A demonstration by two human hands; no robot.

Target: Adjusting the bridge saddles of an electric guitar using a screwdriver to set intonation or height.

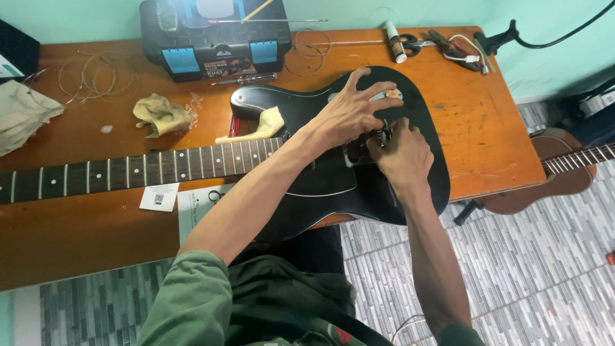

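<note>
A black electric guitar (333, 186) lies flat on the orange wooden table (487, 128), its dark neck (115, 173) running off to the left. My left hand (352, 109) rests on the guitar body near the bridge, fingers spread wide. My right hand (400, 154) is curled shut just to the right of it, pinching a small metal part (384, 134) at the bridge; what the part is, I cannot make out. A yellow cloth (259, 127) is tucked where the neck meets the body.
A black and blue toolbox (214, 38) stands at the back, a screwdriver (246, 79) in front of it. Coiled strings (96, 77), crumpled cloths (160, 114), scissors and pliers (442, 43) lie around. Paper slips (160, 197) sit near the front edge. A brown guitar (557, 170) stands at right.
</note>
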